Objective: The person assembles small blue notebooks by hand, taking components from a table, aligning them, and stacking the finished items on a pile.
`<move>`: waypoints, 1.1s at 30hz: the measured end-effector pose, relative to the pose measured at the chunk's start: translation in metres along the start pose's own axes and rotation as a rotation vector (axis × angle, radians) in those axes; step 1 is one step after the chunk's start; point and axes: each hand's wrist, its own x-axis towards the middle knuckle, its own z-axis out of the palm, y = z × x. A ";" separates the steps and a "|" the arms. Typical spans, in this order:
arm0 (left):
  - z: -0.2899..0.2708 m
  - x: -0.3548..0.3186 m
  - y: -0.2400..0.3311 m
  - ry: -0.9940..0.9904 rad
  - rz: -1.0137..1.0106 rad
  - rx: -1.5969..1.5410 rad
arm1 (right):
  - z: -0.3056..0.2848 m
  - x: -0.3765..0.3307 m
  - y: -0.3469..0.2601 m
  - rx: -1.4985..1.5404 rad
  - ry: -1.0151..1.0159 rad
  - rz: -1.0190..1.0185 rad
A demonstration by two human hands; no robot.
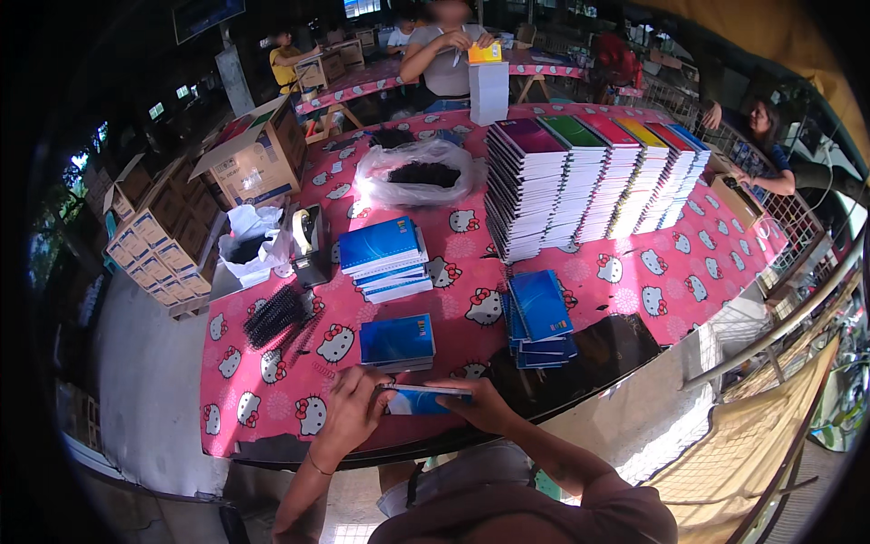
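Observation:
Close to the table's near edge I hold a small blue-covered notebook [419, 401], tilted so that its edge faces up. My left hand [352, 408] pinches its left end; whether a coil is in those fingers is too small to tell. My right hand [482, 405] grips the right end, thumb along the top edge. Just beyond lies a short stack of blue notebooks [397, 339], with a taller blue stack [381, 254] behind it. To the right, blue notebooks with spiral bindings [540, 308] sit in an uneven pile. A bundle of black binding coils [275, 317] lies to the left.
Tall rows of spiral notebooks [535, 186] stand at the far right. Plastic bags with black coils [417, 172] [252, 240], a tape dispenser [311, 245] and cartons [258, 159] are at the left and back. A co-worker [444, 59] handles a yellow item atop a white stack [489, 95].

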 end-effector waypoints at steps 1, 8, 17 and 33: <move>-0.003 0.001 0.002 -0.047 -0.035 -0.003 | 0.000 0.001 -0.003 0.013 -0.007 0.020; 0.069 -0.049 0.035 -0.060 -0.023 0.508 | 0.007 -0.003 -0.006 0.118 0.096 0.119; 0.064 -0.028 0.038 0.014 -0.071 0.537 | 0.006 -0.002 -0.010 0.201 0.096 0.061; 0.074 -0.025 0.045 0.145 0.064 0.479 | 0.011 0.000 -0.004 0.131 0.066 -0.086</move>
